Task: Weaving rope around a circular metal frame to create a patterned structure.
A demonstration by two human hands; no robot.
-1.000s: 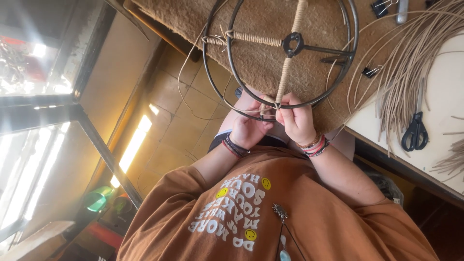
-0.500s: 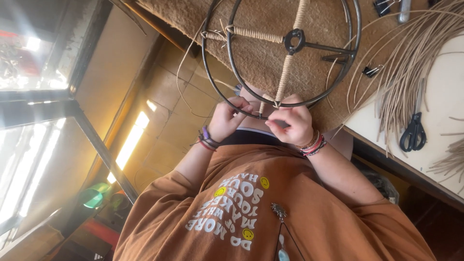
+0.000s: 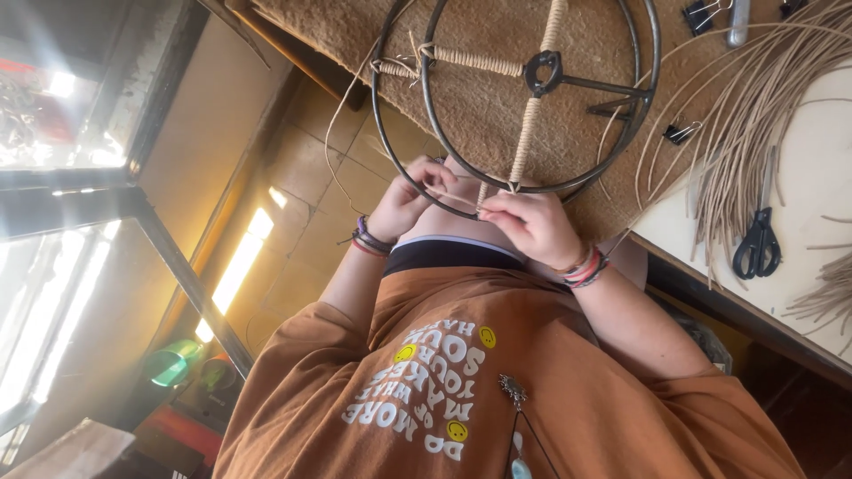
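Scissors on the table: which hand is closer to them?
Right. The right hand pinches cane at the metal ring, on the side toward the scissors; the left hand sits beyond it, farther away.

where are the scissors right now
In the head view the black-handled scissors lie at the right on the pale tabletop, beside the bundle of cane strands, right of the metal ring frame.

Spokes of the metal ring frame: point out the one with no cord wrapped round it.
The spoke running from the hub toward the scissors: bare dark metal, while the other three are wound in pale cord.
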